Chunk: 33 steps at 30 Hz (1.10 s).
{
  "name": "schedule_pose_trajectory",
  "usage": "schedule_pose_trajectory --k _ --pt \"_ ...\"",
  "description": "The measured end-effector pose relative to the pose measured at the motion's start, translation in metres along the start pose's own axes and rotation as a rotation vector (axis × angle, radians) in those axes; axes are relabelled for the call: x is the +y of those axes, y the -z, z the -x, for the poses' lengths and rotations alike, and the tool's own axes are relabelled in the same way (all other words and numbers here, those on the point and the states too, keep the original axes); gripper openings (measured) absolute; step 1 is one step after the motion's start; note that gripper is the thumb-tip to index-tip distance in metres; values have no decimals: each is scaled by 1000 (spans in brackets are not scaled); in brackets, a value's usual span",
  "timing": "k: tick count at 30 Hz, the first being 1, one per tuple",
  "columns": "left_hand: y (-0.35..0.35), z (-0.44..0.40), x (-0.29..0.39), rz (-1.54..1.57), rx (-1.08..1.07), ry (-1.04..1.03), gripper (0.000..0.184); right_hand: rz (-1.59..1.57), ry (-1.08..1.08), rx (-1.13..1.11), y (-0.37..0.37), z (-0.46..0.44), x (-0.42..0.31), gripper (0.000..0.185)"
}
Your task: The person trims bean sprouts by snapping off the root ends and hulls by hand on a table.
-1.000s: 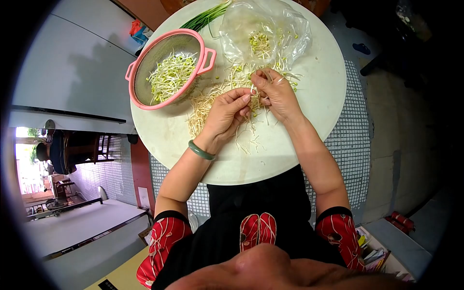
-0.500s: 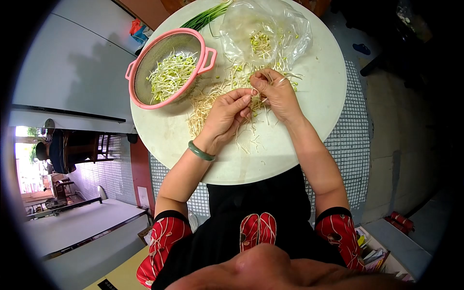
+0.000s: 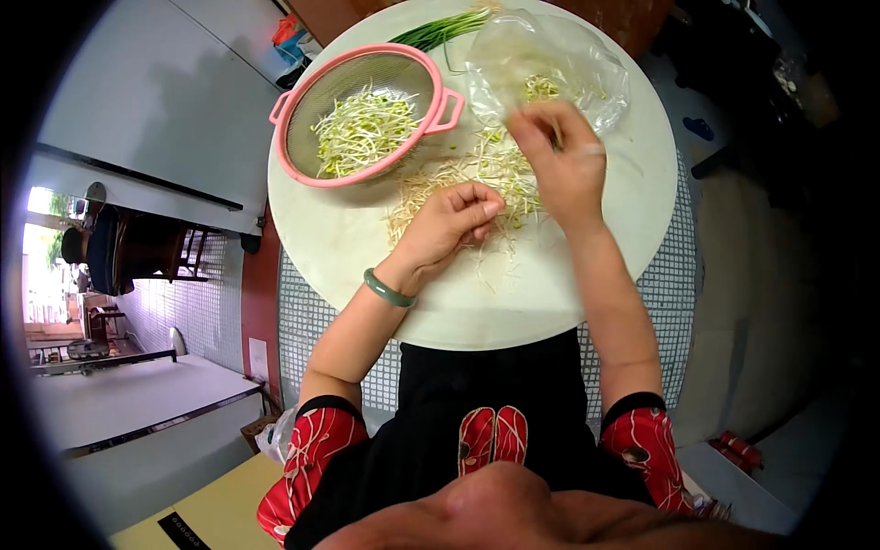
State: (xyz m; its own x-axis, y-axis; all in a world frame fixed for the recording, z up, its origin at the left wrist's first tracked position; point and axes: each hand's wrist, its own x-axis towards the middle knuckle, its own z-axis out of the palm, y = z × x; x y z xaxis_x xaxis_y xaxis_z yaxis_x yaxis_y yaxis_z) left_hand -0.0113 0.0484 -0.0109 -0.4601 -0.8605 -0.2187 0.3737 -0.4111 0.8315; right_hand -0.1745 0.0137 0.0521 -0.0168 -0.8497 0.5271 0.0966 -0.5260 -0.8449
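My left hand, a green bangle on its wrist, is closed, thumb pressed to the curled fingers. Whatever lies in that pinch is too small to name. It rests over a heap of pale root ends and bean sprouts on the round table. Raised above the heap and blurred, my right hand has its fingers bent in, with pale bean sprouts showing at its side. Just beyond it lies a clear plastic bag with sprouts inside. Left of the heap, a pink-rimmed strainer holds more trimmed-looking sprouts.
Green onions lie at the far edge of the round white table. Cabinets stand to the left. Tiled floor shows around the table, and a blue slipper lies at the right.
My hands have parted. The right one has lifted away toward the plastic bag, while the left stays low over the heap. The whole view has shifted slightly, moving the table rightward.
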Motion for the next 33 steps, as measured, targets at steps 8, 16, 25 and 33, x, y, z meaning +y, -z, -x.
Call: schedule_pose_trajectory --k 8,16,25,33 --pt "35 57 4 -402 93 -48 12 781 176 -613 -121 -87 82 56" --pt "68 81 1 -770 256 -299 13 118 -153 -347 -49 -75 56 30" --pt "54 63 26 -1230 472 -570 12 464 -389 -188 56 -2 72 22" --pt "42 51 72 -1334 506 -808 10 623 -223 -215 81 5 74 15"
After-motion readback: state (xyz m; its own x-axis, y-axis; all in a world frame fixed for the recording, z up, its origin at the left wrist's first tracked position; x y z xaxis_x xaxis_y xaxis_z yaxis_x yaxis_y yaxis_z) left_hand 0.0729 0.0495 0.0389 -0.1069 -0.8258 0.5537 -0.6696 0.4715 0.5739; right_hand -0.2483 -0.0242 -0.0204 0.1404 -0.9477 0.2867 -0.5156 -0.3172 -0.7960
